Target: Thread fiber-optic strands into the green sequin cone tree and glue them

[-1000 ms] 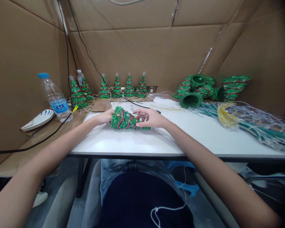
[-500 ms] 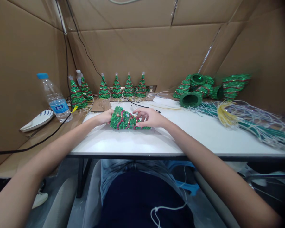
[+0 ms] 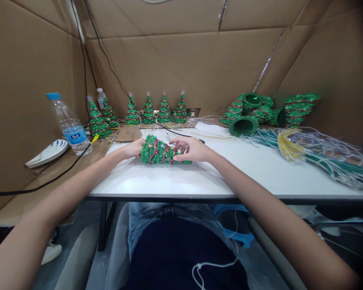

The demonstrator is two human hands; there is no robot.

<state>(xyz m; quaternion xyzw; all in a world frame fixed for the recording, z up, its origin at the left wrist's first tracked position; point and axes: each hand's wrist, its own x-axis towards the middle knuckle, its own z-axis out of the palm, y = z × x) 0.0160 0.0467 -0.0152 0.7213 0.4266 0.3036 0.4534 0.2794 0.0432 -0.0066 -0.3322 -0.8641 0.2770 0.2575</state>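
Note:
A small green tinsel Christmas tree [image 3: 157, 150] with red garland lies on its side just above or on the white tabletop, its wide base to the left and its tip to the right. My left hand [image 3: 135, 148] is closed at the base end, with its fingers partly hidden behind or inside the tree. My right hand [image 3: 191, 149] curls around the narrower end, thumb in front and fingertips on the upper side. The tree's tip is partly covered by the right hand.
Several finished-looking trees [image 3: 148, 108] stand along the back. More trees and hollow green cones [image 3: 243, 126] are piled at the back right, beside bundled wires [image 3: 290, 145]. A water bottle [image 3: 75, 135] and a white plate-like object [image 3: 48, 154] are at left. A black cable [image 3: 175, 132] crosses the table.

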